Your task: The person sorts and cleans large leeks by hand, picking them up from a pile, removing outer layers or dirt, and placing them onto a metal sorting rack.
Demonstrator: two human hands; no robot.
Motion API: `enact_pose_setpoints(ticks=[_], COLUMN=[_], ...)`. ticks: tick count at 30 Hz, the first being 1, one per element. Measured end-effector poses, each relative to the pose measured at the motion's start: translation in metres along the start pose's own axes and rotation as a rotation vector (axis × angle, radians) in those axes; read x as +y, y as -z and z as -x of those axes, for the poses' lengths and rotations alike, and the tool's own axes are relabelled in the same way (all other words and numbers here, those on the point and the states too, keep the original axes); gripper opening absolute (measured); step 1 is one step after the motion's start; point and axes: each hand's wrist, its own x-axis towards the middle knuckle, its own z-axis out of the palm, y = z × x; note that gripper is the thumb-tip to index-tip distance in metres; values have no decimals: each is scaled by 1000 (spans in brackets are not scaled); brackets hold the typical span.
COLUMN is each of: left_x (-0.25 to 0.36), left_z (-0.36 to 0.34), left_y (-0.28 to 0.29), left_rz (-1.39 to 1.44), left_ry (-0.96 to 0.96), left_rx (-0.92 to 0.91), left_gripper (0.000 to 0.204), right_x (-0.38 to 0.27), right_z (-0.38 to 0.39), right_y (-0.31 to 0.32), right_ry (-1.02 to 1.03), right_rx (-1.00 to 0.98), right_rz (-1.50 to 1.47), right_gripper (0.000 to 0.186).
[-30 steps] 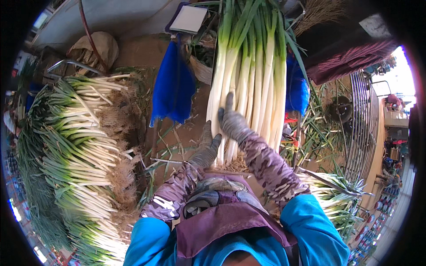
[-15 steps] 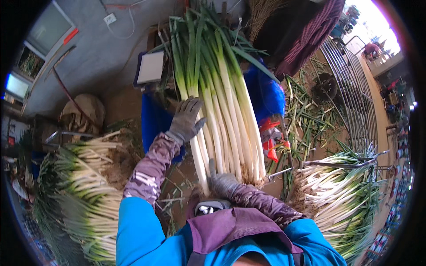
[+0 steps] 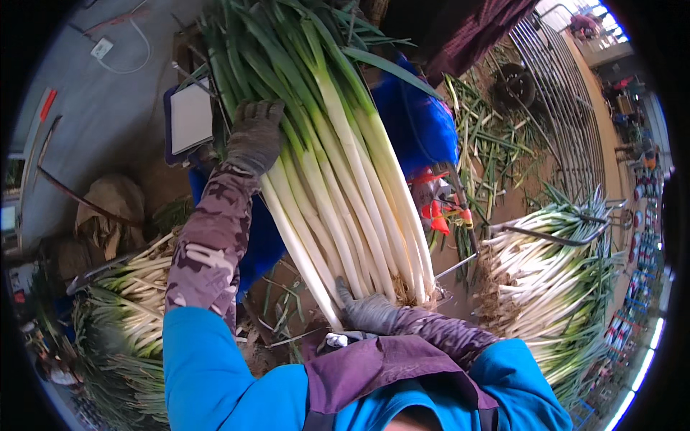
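Grey-gloved left hand (image 3: 255, 136), fingers (image 3: 270, 110) curled over leeks (image 3: 341, 169) | right hand (image 3: 370, 312) at root ends (image 3: 404, 289) | either grip: cannot tell

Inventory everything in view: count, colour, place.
Stalk bundle: 1, white-green, centre
Stalk piles: 2, white-green, left and right
Sheeting: 2 patches, blue, flanking bundle
Panel: 1, white, left of bundle
Packaging: count unclear, red, right of bundle
Leaf scraps: uncountable, green, upper right
Rack: 1, grey, upper right
Cloth: 1, maroon, top
Sack: 1, tan, left
Socket: 1, white, upper left
Small clutter: uncountable, multicoloured, far right
Apron: 1, purple, lower centre
Left hand: 1, grey-gloved, bundle's left side
Right hand: 1, grey-gloved, bundle's root end
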Motion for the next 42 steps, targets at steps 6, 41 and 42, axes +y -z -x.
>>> enact_pose_setpoints(ticks=[6, 41, 42], left_x=[-15, 273, 314], left_z=[-18, -30, -24], left_y=[-31, 21, 31], left_rz=[-92, 949, 1026], left_ry=[-145, -173, -275], left_rx=[178, -56, -96], left_gripper=[45, 44, 36], right_x=[33, 302, 325], right_z=[20, 344, 360], right_y=[108, -343, -353], right_ry=[222, -925, -903], right_rx=[1148, 1812, 1798], right_rz=[44, -1444, -1476], right_gripper=[46, 32, 36])
